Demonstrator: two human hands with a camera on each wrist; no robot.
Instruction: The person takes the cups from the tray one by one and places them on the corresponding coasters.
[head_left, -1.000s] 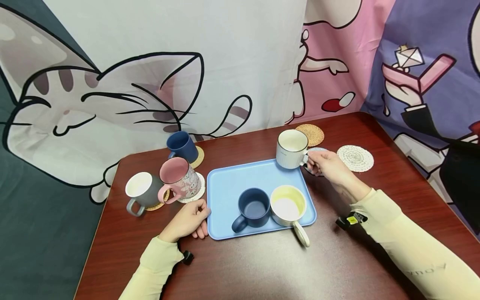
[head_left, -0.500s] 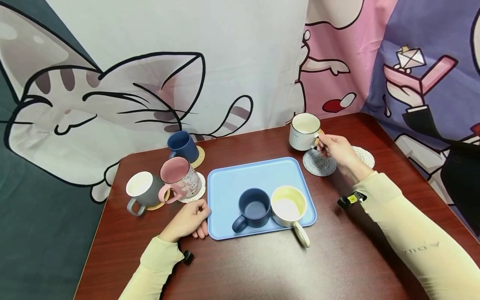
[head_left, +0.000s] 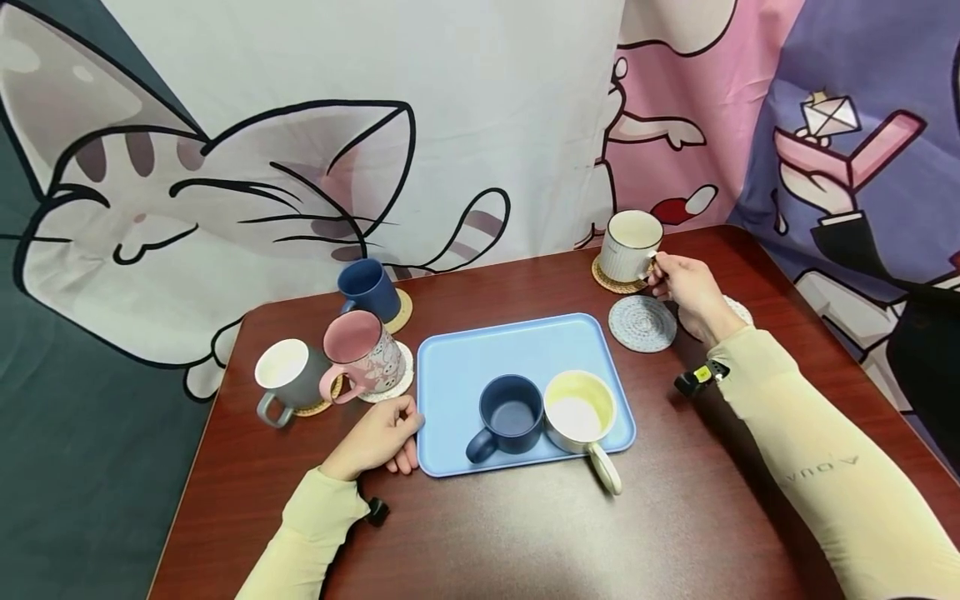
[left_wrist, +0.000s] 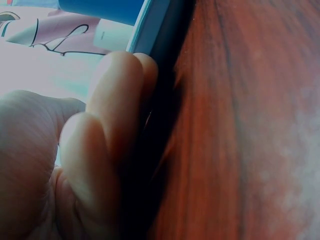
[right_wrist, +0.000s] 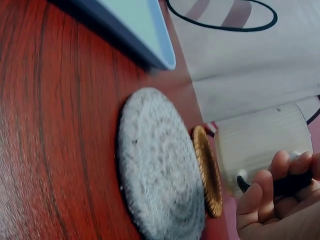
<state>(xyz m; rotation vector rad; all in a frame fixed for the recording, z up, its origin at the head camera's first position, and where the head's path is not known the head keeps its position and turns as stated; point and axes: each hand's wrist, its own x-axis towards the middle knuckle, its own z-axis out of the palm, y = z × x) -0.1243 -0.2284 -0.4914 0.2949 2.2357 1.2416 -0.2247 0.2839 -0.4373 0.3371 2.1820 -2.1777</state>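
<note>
Curled round the dark handle of the ribbed white ceramic mug (head_left: 628, 246), the right hand (head_left: 686, 287) holds it on the round woven straw coaster (head_left: 603, 279) at the far right of the dark red wooden table (head_left: 525, 533), while the left hand (head_left: 378, 440) rests with bent fingers (left_wrist: 117, 107) pressed against the near left edge of the light blue rectangular plastic tray (head_left: 480, 354), gripping nothing that can be made out. Six mugs are counted in the head view: the ribbed white one, a navy mug (head_left: 507, 414) and a cream mug (head_left: 579, 411) side by side on the tray, and at the left a pink patterned mug (head_left: 360, 352), a grey mug with a white inside (head_left: 287, 381) and a blue mug (head_left: 367, 289), each on its own coaster. Six coasters show too, counting the bare grey knitted coaster (head_left: 642, 323) and a white one (head_left: 738, 310) partly hidden behind the right wrist. Only the right wrist view shows the grey coaster (right_wrist: 160, 170) lying just beside the straw one (right_wrist: 207, 172) under the mug (right_wrist: 265, 145). Pale lettering on the right sleeve (head_left: 821, 475) reads upside down, too faint to make out surely.
</note>
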